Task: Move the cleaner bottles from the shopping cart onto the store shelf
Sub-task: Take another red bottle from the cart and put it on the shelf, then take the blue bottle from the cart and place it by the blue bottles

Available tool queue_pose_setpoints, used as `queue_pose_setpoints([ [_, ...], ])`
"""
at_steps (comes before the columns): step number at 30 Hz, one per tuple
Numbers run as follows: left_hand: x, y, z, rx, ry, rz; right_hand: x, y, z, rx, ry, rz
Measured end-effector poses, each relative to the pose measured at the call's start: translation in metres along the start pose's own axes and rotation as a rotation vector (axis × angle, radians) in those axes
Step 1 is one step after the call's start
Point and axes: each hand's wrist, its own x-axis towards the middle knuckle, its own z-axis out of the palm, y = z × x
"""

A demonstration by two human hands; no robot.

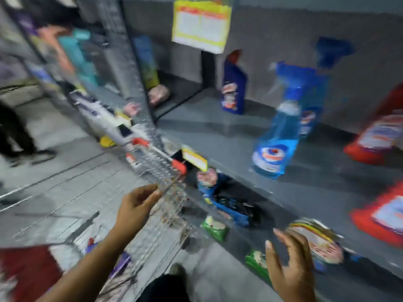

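Observation:
The view is blurred by motion. A light blue spray cleaner bottle (275, 131) stands on the grey store shelf (218, 131), with a second blue spray bottle (314, 101) just behind it. A dark blue bottle with a red cap (233, 88) stands further back. Red cleaner bottles (377, 136) sit at the right edge. The wire shopping cart (161, 171) with orange corners stands left of the shelf. My left hand (135, 205) hovers over the cart's rim, fingers loosely curled and holding nothing. Below the shelf edge, my right hand (287, 264) is spread open and empty.
A yellow price sign (200, 25) hangs above the shelf. Green packets (214, 227) and blue packs (231, 203) lie on the lower shelf. A person's legs (13, 131) stand in the aisle at left. More shelving with goods (72, 53) runs along the back left.

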Motion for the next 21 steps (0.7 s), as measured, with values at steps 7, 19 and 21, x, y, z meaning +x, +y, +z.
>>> queue_pose_setpoints([
  [7,0.040,-0.102,-0.147,-0.147,0.428,-0.411,0.062,-0.102,0.145,0.182,-0.614,-0.279],
  [19,0.093,-0.272,-0.214,-0.069,0.326,-0.878,-0.009,-0.195,0.460,-0.468,-1.884,-0.413],
  [21,0.098,-0.303,-0.208,-0.087,0.302,-0.939,-0.041,-0.182,0.489,-0.541,-1.949,-0.381],
])
